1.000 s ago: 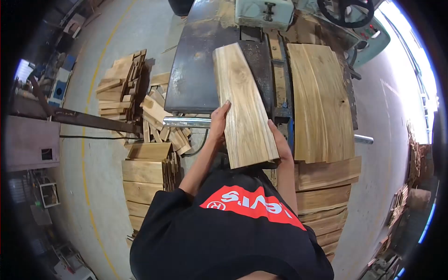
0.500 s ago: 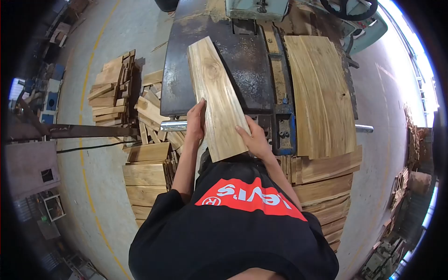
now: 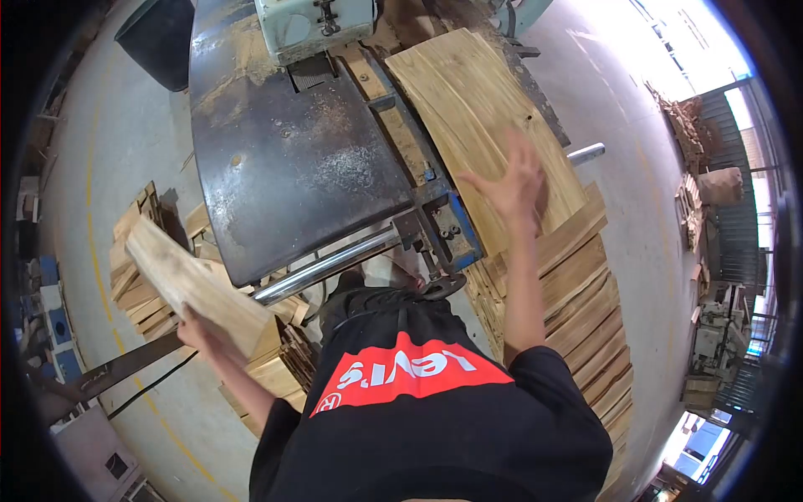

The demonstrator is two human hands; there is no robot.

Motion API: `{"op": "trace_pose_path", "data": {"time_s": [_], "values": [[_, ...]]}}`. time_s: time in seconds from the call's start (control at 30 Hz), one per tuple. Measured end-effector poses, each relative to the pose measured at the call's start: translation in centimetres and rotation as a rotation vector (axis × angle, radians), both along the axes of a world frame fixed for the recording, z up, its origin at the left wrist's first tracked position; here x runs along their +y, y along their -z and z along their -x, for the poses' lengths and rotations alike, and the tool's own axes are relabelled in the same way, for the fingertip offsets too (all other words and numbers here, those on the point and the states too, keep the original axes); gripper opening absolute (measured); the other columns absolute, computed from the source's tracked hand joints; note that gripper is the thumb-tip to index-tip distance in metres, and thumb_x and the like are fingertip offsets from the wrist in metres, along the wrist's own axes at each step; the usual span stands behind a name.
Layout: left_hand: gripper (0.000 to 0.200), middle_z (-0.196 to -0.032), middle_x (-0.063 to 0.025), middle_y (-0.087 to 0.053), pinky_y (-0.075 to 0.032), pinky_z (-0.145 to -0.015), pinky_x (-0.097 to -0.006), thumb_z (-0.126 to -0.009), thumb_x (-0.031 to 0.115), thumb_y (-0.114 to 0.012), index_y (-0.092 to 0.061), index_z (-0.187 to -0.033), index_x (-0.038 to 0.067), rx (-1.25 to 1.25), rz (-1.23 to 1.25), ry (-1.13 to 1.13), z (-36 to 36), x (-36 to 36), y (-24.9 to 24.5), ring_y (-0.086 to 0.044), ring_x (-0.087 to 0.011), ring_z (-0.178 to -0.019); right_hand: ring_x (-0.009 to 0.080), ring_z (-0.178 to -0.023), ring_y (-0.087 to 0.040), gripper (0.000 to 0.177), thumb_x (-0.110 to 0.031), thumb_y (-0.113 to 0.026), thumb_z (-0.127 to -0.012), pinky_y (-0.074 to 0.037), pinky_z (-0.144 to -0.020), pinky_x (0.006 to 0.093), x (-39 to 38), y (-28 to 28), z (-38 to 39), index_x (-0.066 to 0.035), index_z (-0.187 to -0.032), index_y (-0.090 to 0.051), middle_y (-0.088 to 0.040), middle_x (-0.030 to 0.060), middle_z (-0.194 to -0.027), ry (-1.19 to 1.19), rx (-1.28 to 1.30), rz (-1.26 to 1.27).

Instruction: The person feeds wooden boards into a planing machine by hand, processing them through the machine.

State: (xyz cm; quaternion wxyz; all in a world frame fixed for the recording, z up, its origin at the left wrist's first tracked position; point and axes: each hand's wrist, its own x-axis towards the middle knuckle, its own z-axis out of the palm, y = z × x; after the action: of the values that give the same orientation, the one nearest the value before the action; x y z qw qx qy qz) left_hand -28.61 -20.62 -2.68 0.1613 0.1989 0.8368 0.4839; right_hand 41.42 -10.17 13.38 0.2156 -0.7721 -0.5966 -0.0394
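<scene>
On the left, my left hand [image 3: 197,331] grips a wooden plank [image 3: 188,272] by its near edge. The plank slants over the wood stacks beside the machine, its far end pointing up and left. My right hand [image 3: 517,184] holds nothing, its thumb and fingers spread, over the wide wooden boards [image 3: 456,92] on the right part of the machine table. Those boards have pale, streaky grain and a small dark knot. Between my hands lies the dark metal machine table [image 3: 284,167], dusted with sawdust.
A pale green machine head [image 3: 309,29] stands at the table's far side. A steel bar [image 3: 326,268] runs along the near edge. Stacked boards [image 3: 581,301] rise at my right, more wood pieces [image 3: 142,284] at left. A dark bin [image 3: 159,42] stands far left.
The plank, earlier in both hands over the table, has moved left in my left hand. My right hand has let go and moved right over the wide boards. My view has turned right.
</scene>
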Motion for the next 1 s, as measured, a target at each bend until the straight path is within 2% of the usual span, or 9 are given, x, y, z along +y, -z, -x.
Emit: {"op": "trace_pose_path", "data": {"time_s": [0.13,0.23,0.37,0.6,0.63,0.73,0.9,0.93,1.0], "values": [[0.051,-0.110,-0.0216,-0.075,-0.058,-0.083,-0.0420,-0.099,0.026,-0.075,-0.069,-0.115,-0.022,-0.180,-0.001,-0.076,5.5,-0.5,0.8,-0.069,-0.0264,-0.092,0.0430,-0.157,-0.032,0.144,-0.069,-0.098,-0.050,-0.034,-0.124,0.0613,1.3,0.0,-7.8,-0.023,-0.169,-0.032,-0.038,0.0257,-0.167,0.129,-0.291,0.187],[0.051,-0.115,-0.0227,-0.074,-0.061,-0.086,-0.0447,-0.098,0.024,-0.077,-0.067,-0.120,-0.021,-0.293,-0.005,-0.164,10.1,-0.1,4.4,-0.072,-0.0291,-0.092,0.0470,-0.157,-0.031,0.147,-0.069,-0.098,-0.046,-0.025,-0.128,0.0606,1.8,-0.2,-10.4,-0.018,-0.168,-0.035,-0.032,0.0281,-0.170,0.047,-0.116,0.286],[0.047,-0.111,-0.0208,-0.074,-0.062,-0.083,-0.0438,-0.094,0.022,-0.082,-0.070,-0.116,-0.017,-0.458,-0.038,-0.255,14.7,0.6,7.3,-0.072,-0.0276,-0.089,0.0475,-0.155,-0.035,0.134,-0.065,-0.099,-0.049,-0.030,-0.127,0.0583,2.1,-1.6,-10.1,-0.018,-0.163,-0.046,-0.036,0.0296,-0.167,0.057,-0.052,0.319],[0.061,-0.114,-0.0214,-0.073,-0.061,-0.079,-0.0453,-0.091,0.032,-0.087,-0.067,-0.123,-0.016,-0.246,-0.071,-0.066,17.3,-2.1,11.4,-0.070,-0.0280,-0.091,0.0423,-0.147,-0.048,0.124,-0.059,-0.098,-0.057,-0.038,-0.124,0.0497,1.4,-1.7,-7.8,-0.004,-0.158,-0.051,-0.049,0.0286,-0.158,0.059,0.097,0.222],[0.062,-0.120,-0.0210,-0.072,-0.060,-0.081,-0.0420,-0.092,0.032,-0.087,-0.066,-0.130,-0.013,-0.126,-0.029,-0.067,15.9,-1.4,10.2,-0.069,-0.0265,-0.097,0.0403,-0.145,-0.051,0.122,-0.056,-0.098,-0.060,-0.040,-0.123,0.0472,1.2,-1.5,-7.5,-0.001,-0.157,-0.051,-0.054,0.0282,-0.155,0.042,0.174,0.191],[0.060,-0.126,-0.0196,-0.070,-0.060,-0.088,-0.0369,-0.096,0.032,-0.083,-0.064,-0.135,-0.010,0.186,-0.171,-0.088,6.0,0.9,4.4,-0.068,-0.0239,-0.101,0.0339,-0.130,-0.065,0.105,-0.055,-0.089,-0.076,-0.051,-0.112,0.0398,0.3,-2.5,-3.9,0.005,-0.153,-0.053,-0.065,0.0252,-0.142,-0.041,1.057,0.137],[0.042,-0.134,-0.0178,-0.069,-0.058,-0.089,-0.0381,-0.100,0.014,-0.074,-0.063,-0.137,-0.005,0.174,-0.593,0.379,-19.6,3.3,-8.1,-0.070,-0.0262,-0.111,0.0300,-0.108,-0.075,0.089,-0.064,-0.066,-0.092,-0.060,-0.094,0.0404,-1.4,-3.0,3.9,0.001,-0.151,-0.055,-0.070,0.0245,-0.131,-0.195,1.924,0.502],[0.062,-0.143,-0.0173,-0.064,-0.056,-0.097,-0.0397,-0.093,0.023,-0.082,-0.057,-0.144,-0.002,0.103,-0.627,0.628,-23.8,3.0,-8.7,-0.069,-0.0287,-0.114,0.0293,-0.109,-0.075,0.090,-0.064,-0.066,-0.092,-0.060,-0.097,0.0421,-1.1,-2.2,6.4,0.000,-0.153,-0.052,-0.070,0.0255,-0.131,-0.303,2.073,0.503],[0.131,-0.165,-0.0179,-0.042,-0.045,-0.114,-0.0472,-0.056,0.053,-0.104,-0.042,-0.161,0.003,0.135,-0.410,1.086,-29.7,2.3,-12.1,-0.050,-0.0333,-0.145,0.0279,-0.112,-0.074,0.087,-0.063,-0.063,-0.095,-0.060,-0.098,0.0428,0.2,0.6,10.3,-0.001,-0.155,-0.051,-0.070,0.0225,-0.134,-0.599,2.295,0.594]]}}
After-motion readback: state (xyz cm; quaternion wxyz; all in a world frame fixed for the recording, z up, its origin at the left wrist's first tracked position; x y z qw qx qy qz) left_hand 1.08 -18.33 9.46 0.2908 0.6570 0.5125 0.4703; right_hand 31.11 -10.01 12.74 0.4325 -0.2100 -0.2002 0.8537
